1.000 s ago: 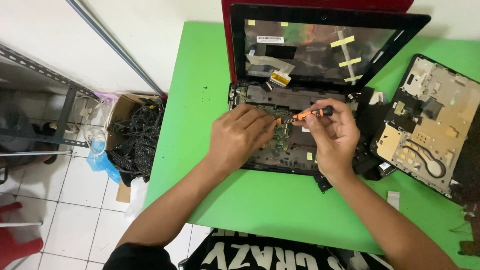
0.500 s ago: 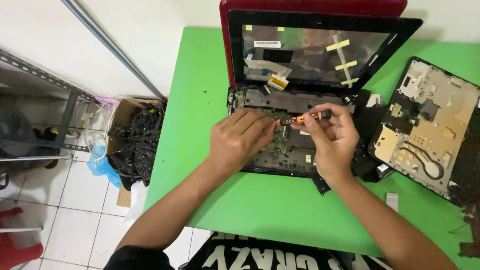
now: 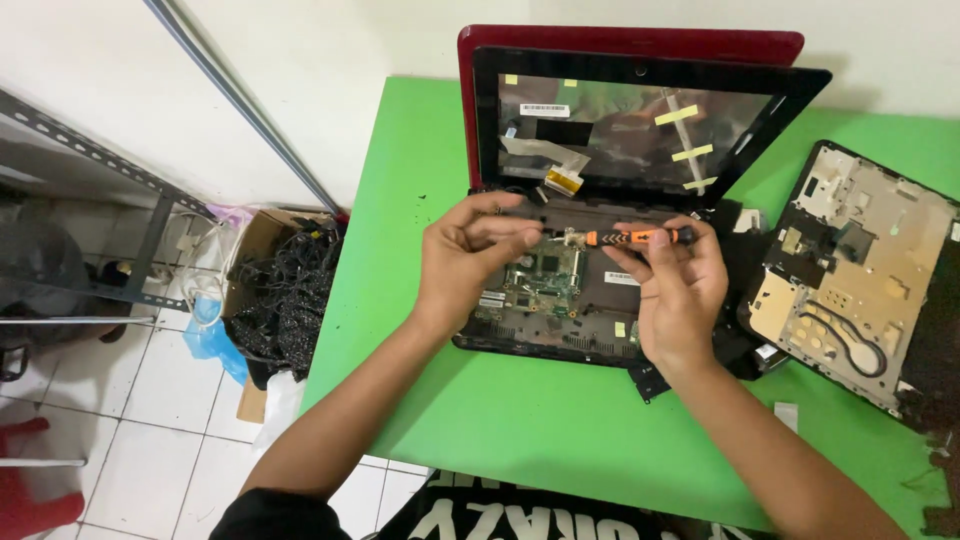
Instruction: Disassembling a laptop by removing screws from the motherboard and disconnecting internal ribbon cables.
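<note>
Screwdriver: the orange-and-black precision screwdriver point(image 3: 628, 237) lies level in the air above the open laptop base, its tip pointing toward the left hand.
Right hand: the right hand point(image 3: 672, 290) has its grip clamped on the screwdriver handle, fingertips pinching the barrel, wrist raised off the surface.
Left hand: the left hand point(image 3: 468, 262) meets the tip, thumb and fingers drawn together around it; whether a screw or a bit sits in that pinch is too small to tell.
Circuit board: the green circuit board point(image 3: 540, 282) lies exposed in the laptop base point(image 3: 560, 325), right under both hands.
Screen: the laptop lid point(image 3: 640, 120) stands upright behind, red shell, bezel off, yellow tape strips and a flat cable showing on the panel.
Doing it well: by my reading, both hands should stay over the base so anything that slips from the tip falls inside it and not onto the floor; a light, steady pinch at the tip, the handle held still, no twisting until the tip is seated.
Surface: the green surface point(image 3: 520, 430) carries it all.
Right side: a removed laptop bottom cover point(image 3: 850, 270) lies inside-up, just beside the base.
Floor: a cardboard box of tangled black cables point(image 3: 285, 295) sits by the surface's left edge, on white tiles.
</note>
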